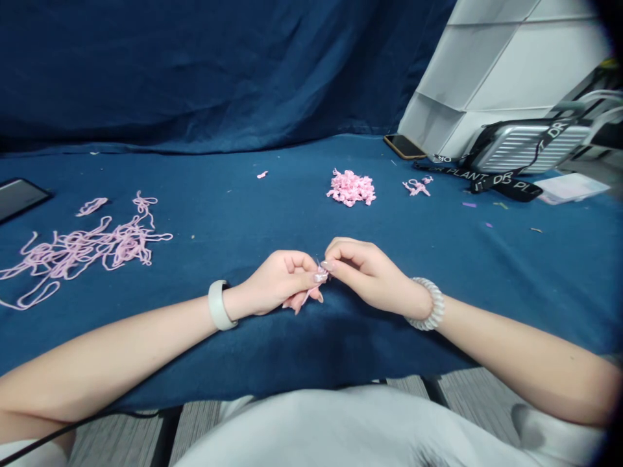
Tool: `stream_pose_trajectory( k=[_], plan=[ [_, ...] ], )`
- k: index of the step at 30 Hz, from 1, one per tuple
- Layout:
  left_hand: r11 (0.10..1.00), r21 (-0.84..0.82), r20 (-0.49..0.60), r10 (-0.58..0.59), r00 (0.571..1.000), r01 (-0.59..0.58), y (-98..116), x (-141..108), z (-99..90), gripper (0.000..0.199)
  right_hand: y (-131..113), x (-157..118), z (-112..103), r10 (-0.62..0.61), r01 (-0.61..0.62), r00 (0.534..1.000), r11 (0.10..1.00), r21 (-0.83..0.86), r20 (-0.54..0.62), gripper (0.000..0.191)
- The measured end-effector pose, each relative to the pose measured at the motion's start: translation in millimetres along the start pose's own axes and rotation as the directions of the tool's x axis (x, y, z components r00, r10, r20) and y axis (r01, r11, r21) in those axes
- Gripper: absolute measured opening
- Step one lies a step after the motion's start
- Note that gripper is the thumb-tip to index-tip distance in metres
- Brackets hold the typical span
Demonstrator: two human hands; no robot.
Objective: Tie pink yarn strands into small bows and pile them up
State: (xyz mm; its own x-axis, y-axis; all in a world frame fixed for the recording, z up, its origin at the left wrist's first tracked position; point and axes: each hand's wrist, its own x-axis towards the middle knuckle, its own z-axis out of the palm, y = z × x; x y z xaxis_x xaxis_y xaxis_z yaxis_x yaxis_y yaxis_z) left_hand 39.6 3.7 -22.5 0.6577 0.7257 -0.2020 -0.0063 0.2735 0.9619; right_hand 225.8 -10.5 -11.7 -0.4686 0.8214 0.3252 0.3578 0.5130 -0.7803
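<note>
**Fig. 1. The work area as I see it from my remote station**

Far: a creased navy backdrop cloth (195, 71) hangs down to a navy-covered tabletop (506, 285). Far right: a white panelled screen (506, 65) stands at a slant. Near: grey slatted flooring (467, 395) shows below the table's edge. Soft, even light leaves shallow shadows in the folds.

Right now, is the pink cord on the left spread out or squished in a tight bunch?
Spread out. The pink cord lies in long, loose loops across the blue cloth, unlike the tight curly pile farther ahead.
</note>
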Motion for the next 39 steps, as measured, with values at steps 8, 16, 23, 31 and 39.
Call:
stream_pose_trajectory(
  k=[8, 16, 23, 31, 39],
  plan=[
    [1.0, -0.002, 0.027, 0.002, 1.0, -0.002, 0, 0, -1.4, 0.029, 3, 0, 9, -0.101, 0.107, 0.985, 0.994, 0.036, -0.143, 0.016],
    [0.996, 0.081, 0.038, -0.026, 0.999, 0.023, 1, -1, -4.4, 0.036, 3, 1, 13, -0.115, 0.138, 0.975, 0.984, 0.115, -0.19, 0.012],
    [0.997, 0.065, 0.022, -0.048, 0.999, 0.046, 1, -1, -3.8, 0.034, 6, 2, 9, 0.066, -0.033, 0.993, 0.95, 0.31, -0.097, 0.014],
    [0.998, 0.062, 0.021, -0.008, 1.0, 0.007, 2, -2, -2.5, 0.035, 17, 4, 6, 0.077, -0.12, 0.991, 0.86, 0.495, 0.106, 0.016],
    [0.998, 0.068, 0.049, 0.003, 0.999, -0.006, -2, -1, -6.1, 0.037, 17, 4, 13, 0.09, -0.134, 0.99, 0.851, 0.508, 0.11, 0.017]
  ],
)
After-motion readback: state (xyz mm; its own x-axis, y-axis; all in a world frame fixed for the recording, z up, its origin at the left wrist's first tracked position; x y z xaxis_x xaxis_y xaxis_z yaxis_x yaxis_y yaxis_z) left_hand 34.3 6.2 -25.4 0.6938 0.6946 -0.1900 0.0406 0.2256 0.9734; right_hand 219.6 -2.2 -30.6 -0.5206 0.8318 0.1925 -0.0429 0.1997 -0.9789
